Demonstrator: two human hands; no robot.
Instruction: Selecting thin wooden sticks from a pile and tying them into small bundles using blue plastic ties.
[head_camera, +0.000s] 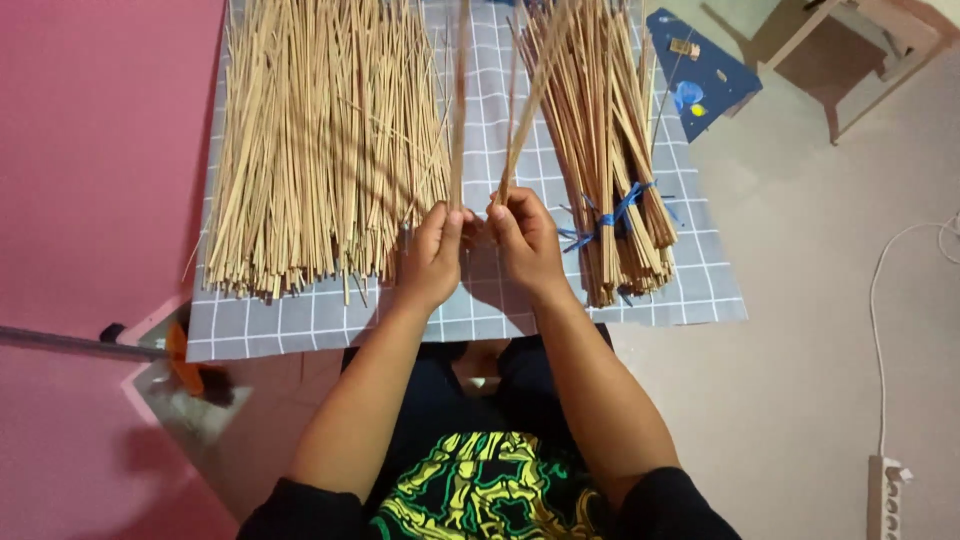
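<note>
Holding thin sticks (462, 110) upright over the grey checked cloth (480, 300), left hand (432, 255) and right hand (525, 240) close together, each pinched shut on a few. Loose stick pile (320, 150) left of the hands, tied bundle (610, 170) right, kept apart.

Matt dry straw sticks (320, 150) (pale tan) on checked cloth (480, 310).

The floor (820, 300) carries a grey checked mat (480, 310) directly beneath the grip. On the mat, loose sticks (320, 150) lie left of the grip; a blue-tied bundle (610, 190) lies right.
</note>
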